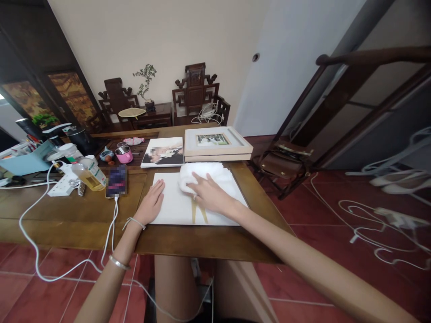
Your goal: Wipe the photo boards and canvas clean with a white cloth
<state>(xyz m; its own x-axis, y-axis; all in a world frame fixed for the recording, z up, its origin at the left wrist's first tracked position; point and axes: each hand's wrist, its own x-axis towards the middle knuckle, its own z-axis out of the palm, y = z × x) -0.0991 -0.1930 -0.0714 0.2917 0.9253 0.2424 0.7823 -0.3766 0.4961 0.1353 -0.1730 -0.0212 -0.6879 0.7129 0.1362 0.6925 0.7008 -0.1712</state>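
**Item:** white panel [175, 207], laid flat on the near part of the wooden table [84, 215], with its front edge close to the table's edge. A gold mark is seen near that edge.

**Risks (judged):**
- The panel may be pushed askew, or toward the table's edge, if sideways pressure on the cloth exceeds the bracing of the other hand.
- The phone [116, 181] and its charging cable [112, 224], just beside the left wrist, may be snagged.
- The bottle [89, 176] of yellowish liquid beyond them may be knocked.

**Left hand** [152, 202]: laid palm down on the panel's left edge, with the fingers straight and close together. Nothing is gripped.

**Right hand** [210, 194]: laid palm down on the white cloth [198, 172], with the fingers nearly straight and moderately spread. The cloth is pressed, not clenched.

**Cloth:** bunched at the panel's far edge, just before the stacked frames [217, 143].
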